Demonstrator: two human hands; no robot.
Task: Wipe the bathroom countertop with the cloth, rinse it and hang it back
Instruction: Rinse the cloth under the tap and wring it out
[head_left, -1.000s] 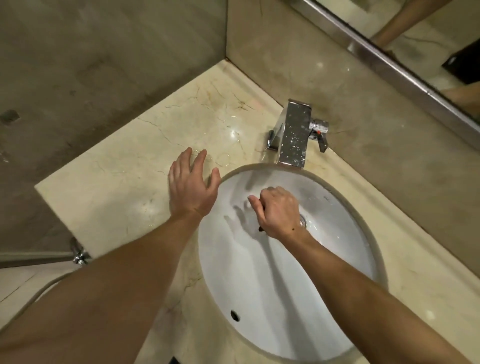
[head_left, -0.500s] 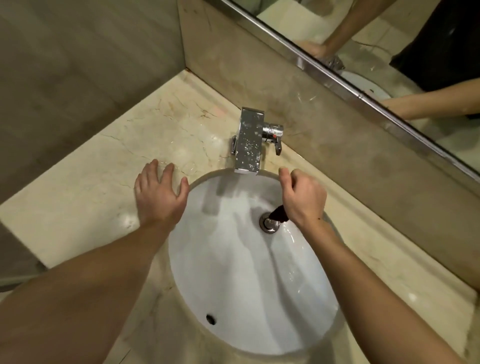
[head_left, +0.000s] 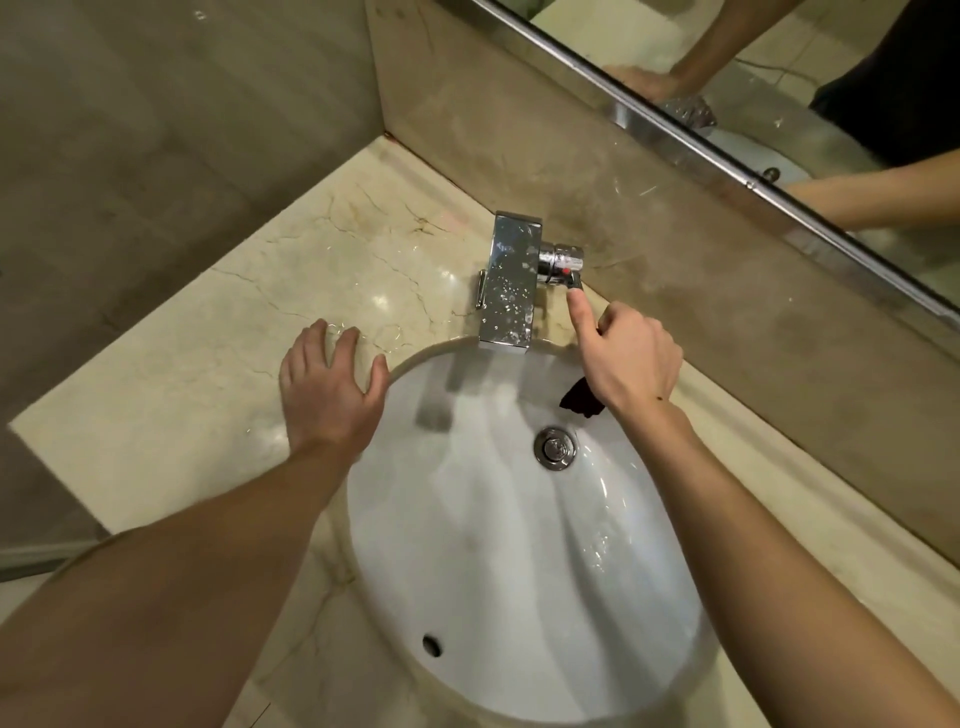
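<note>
Right hand (head_left: 631, 358) grips dark cloth (head_left: 581, 401), thumb at faucet lever (head_left: 563, 262).
Left hand (head_left: 327, 382) open, flat on marble surface (head_left: 182, 374); no legible markings.

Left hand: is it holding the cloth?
No, the left hand lies flat and empty on the countertop; the right hand holds the dark cloth.

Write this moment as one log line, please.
right hand: holds dark cloth, thumb at faucet lever | left hand: flat on countertop | water: not running

A chrome tap (head_left: 511, 283), spotted with water drops, stands at the far rim of a white basin (head_left: 519, 597). A mirror (head_left: 779, 93) hangs far right.
</note>
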